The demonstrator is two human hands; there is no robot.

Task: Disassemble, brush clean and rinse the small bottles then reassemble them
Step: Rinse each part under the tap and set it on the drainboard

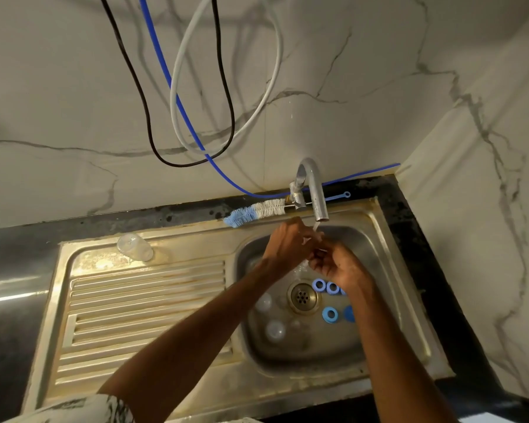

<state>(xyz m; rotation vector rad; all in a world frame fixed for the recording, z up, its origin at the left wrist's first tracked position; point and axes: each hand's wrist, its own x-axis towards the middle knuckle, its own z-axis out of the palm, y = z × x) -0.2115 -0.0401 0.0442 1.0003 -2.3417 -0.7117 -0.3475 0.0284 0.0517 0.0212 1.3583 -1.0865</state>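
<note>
Far to the left of the hands, on the ribbed draining board of the steel sink [147,303], one clear small bottle [135,246] lies on its side, without any cap that I can see. Beyond the left hand, at the back edge of the sink, the bottle brush [257,210] with white and blue bristles is laid down; nobody holds it, so the brushing seems to be finished or paused. In the basin, nearer to the person than the left hand, some clear plastic pieces [274,330] lie to the left of the drain [303,297]. The left hand [287,245] and the right hand [339,267] meet just under the spout of the tap [313,190]. The fingers of both are curled and seem to pinch one small clear part [310,240] between them, but it is blurred and I cannot say which part it is. A thin stream of water seems to fall on it. Below the right hand, to the right of the drain, several blue rings [330,315] lie on the basin floor, one partly hidden by the right forearm. I judge that the disassembly is done and that the rinsing is now going on, piece by piece. More pieces probably wait for rinsing, and the whole reassembly is still left.
</note>
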